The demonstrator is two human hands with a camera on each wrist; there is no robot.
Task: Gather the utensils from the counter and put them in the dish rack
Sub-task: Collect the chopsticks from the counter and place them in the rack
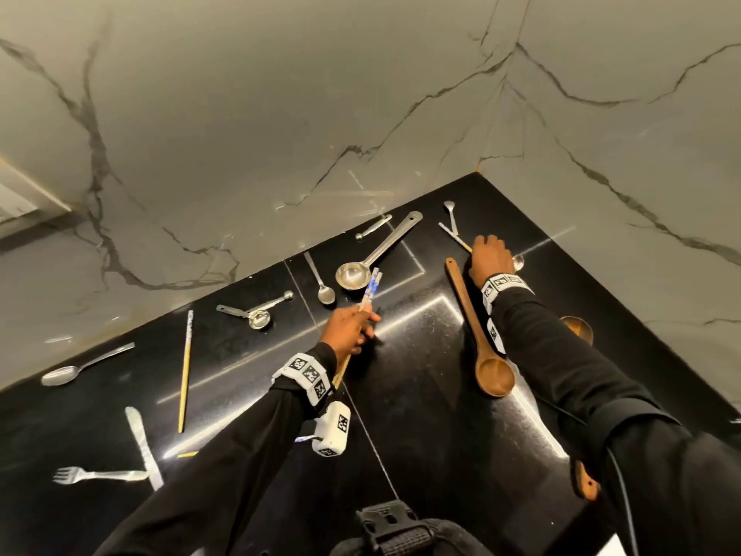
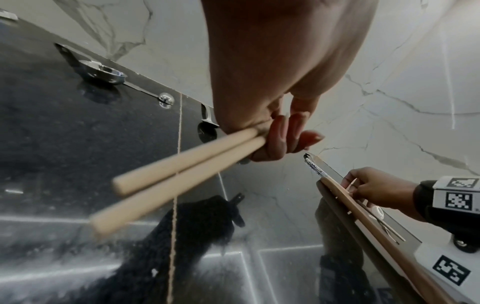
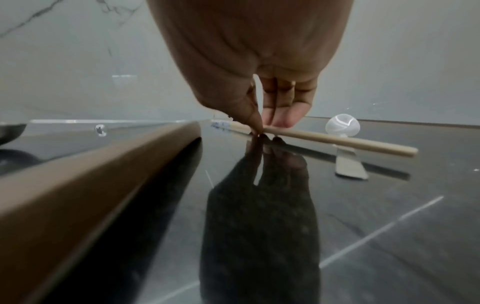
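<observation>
on the glossy black stone counter [image 1: 421,395], utensils lie scattered below a grey-veined marble wall [image 1: 240,114]. left hand [image 1: 347,329], raised over the counter's middle, has its fingers curled around a pair of pale wooden chopsticks with blue-patterned tips [image 1: 371,288]; the plain ends project back past the wrist in the left wrist view. right hand [image 1: 490,254], near the back corner, has thumb and fingertips [image 3: 281,121] closed on a single pale wooden chopstick [image 3: 337,142] that lies on the counter, its far end resting across a small steel spoon's handle [image 3: 348,164]. just beside this hand to its left lies a long brown wooden spoon [image 1: 479,335]. further left: a steel ladle [image 1: 375,254], a steel teaspoon [image 1: 320,280], steel measuring spoons [image 1: 256,313], another lone chopstick [image 1: 185,371], a steel tablespoon [image 1: 80,365], and a steel table knife [image 1: 142,447] crossed with a steel fork [image 1: 96,475]. no dish rack is in view.
</observation>
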